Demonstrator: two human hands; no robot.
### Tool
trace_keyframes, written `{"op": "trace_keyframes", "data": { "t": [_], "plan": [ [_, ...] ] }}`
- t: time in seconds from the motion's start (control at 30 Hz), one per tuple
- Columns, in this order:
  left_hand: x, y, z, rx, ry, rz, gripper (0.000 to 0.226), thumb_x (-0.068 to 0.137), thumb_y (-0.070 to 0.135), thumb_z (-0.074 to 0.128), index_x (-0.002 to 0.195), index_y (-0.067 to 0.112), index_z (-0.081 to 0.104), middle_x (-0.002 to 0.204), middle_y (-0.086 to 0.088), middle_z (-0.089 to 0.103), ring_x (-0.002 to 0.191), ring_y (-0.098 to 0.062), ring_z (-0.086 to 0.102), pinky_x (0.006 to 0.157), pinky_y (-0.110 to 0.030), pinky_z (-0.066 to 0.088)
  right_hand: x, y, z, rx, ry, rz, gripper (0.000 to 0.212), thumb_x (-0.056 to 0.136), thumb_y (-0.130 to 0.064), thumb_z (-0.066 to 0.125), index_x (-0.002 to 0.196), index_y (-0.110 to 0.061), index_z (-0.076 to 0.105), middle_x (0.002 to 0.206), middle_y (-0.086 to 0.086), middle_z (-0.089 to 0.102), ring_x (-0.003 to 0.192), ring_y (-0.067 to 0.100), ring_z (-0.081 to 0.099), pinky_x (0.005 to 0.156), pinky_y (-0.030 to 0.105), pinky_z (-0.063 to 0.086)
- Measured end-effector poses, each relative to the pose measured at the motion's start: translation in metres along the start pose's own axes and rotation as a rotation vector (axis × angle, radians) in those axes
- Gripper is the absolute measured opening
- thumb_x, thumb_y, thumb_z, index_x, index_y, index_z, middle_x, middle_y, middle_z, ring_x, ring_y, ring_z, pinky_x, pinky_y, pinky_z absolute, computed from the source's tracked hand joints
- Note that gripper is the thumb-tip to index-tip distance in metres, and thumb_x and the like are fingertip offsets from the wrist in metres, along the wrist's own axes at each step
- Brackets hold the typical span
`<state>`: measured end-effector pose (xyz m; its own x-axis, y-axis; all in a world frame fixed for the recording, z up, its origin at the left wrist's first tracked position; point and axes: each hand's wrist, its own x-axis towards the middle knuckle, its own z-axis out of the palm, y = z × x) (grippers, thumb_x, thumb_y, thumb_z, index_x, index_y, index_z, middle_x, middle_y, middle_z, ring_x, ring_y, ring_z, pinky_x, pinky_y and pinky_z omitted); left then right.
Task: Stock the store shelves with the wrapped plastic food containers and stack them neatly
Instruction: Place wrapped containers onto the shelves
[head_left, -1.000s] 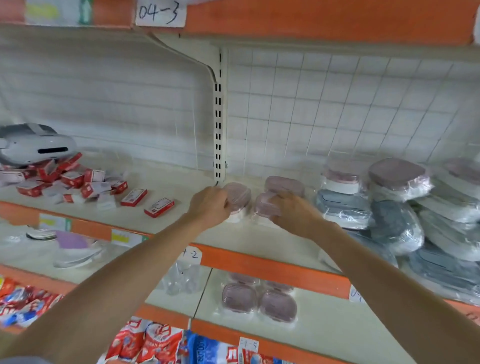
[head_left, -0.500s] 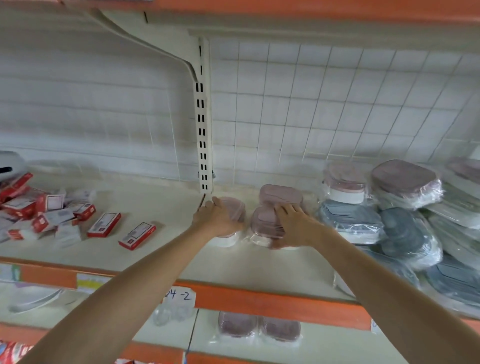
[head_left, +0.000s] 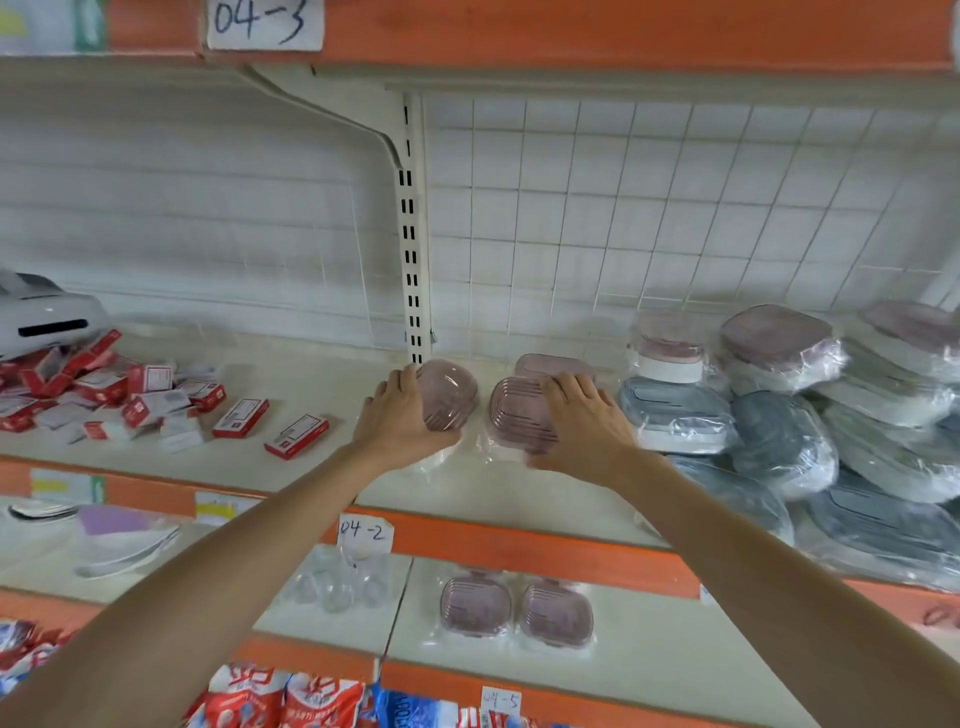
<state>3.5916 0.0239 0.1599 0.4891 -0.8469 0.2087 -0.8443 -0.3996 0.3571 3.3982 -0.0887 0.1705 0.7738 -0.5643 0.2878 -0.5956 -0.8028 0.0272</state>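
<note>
On the cream middle shelf (head_left: 322, 462) my left hand (head_left: 397, 415) grips a wrapped pink container (head_left: 447, 392) by its left side. My right hand (head_left: 582, 423) lies on a second wrapped pink container (head_left: 514, 410), fingers curled over its right edge. A third pink container (head_left: 550, 365) sits just behind that one, near the back grid. All three stand close to the slotted upright post (head_left: 413, 234).
A heap of wrapped grey and pink-lidded containers (head_left: 779, 415) fills the shelf's right side. Small red and white boxes (head_left: 156, 400) lie scattered on the left by a white device (head_left: 41, 317). Two pink containers (head_left: 514, 608) rest on the shelf below.
Both hands have kept hold of the pink containers and have shifted them slightly back toward the post; the camera has tilted up and then down again.
</note>
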Motion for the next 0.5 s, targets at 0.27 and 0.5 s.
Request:
{"op": "trace_keyframes", "data": {
  "t": [0.27,0.5],
  "plan": [
    [-0.078,0.016,-0.023,-0.065,0.051,0.055,0.097,0.060,0.059,0.071,0.132,0.005,0.033,0.125,-0.010,0.041,0.116,-0.026,0.043,0.096,-0.035,0.039,-0.080,-0.010,-0.028,-0.038,0.135,-0.092,0.094,0.072,-0.054,0.067,0.144,-0.010,0.027,0.139,0.005,0.036,0.130,0.026,0.032,0.110,0.037,0.024],
    [-0.156,0.036,-0.011,0.055,0.097,0.170,0.101,0.052,0.074,0.047,0.126,0.006,0.039,0.118,-0.011,0.046,0.108,-0.028,0.047,0.093,-0.038,0.040,-0.167,-0.002,-0.025,0.014,0.125,-0.118,0.099,0.060,-0.052,0.079,0.139,-0.007,0.039,0.131,0.008,0.048,0.122,0.021,0.032,0.104,0.040,0.035]
  ]
}}
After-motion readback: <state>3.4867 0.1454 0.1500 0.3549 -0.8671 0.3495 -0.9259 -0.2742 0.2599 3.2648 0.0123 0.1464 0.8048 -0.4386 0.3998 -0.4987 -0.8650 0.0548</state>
